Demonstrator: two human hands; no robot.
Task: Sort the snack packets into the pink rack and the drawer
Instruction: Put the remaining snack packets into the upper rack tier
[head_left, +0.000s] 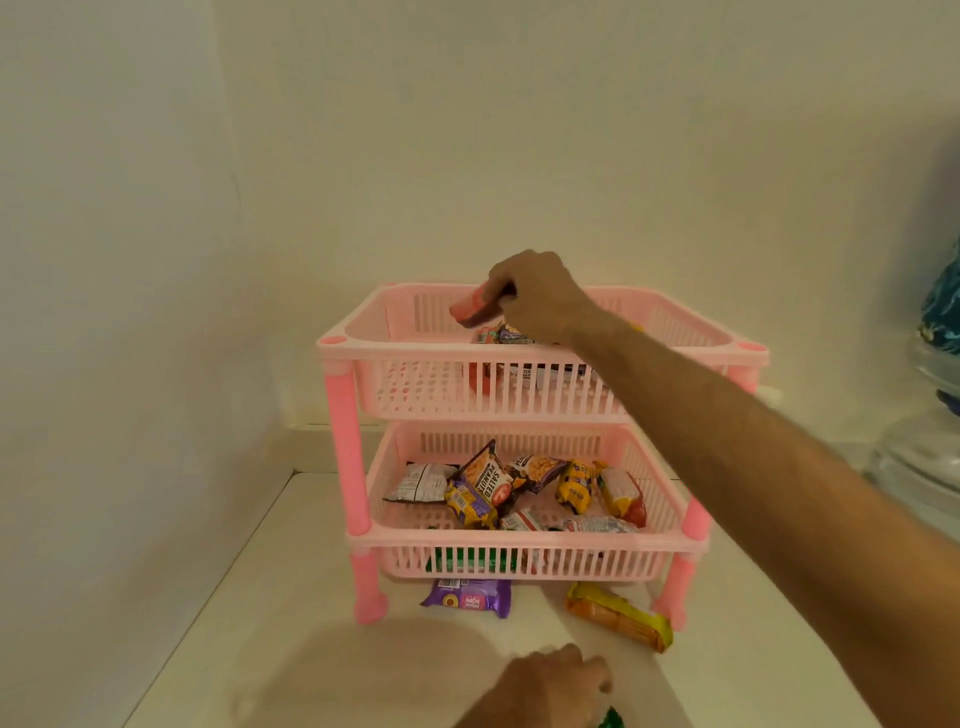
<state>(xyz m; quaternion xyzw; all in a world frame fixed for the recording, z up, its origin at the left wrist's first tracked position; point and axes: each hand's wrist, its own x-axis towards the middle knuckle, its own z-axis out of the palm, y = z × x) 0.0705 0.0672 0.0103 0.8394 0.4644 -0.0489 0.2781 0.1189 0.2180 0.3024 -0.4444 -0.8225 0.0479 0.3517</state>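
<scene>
A pink two-tier rack (343, 441) stands on a white counter against the wall. My right hand (535, 296) reaches over the top basket (395, 384), shut on a small red packet (470, 309) held above several packets lying inside. The lower basket (519, 564) holds several snack packets, among them a salted peanuts packet (485, 475). Under the rack lie a purple packet (467, 597) and an orange-yellow biscuit packet (618, 616). My left hand (545, 686) rests at the bottom edge on a green packet (610, 719), mostly hidden. No drawer is in view.
The white counter (270, 597) runs from the corner wall on the left toward me. A clear glass vessel with a blue patterned object (935, 364) stands at the right edge, close to my right forearm.
</scene>
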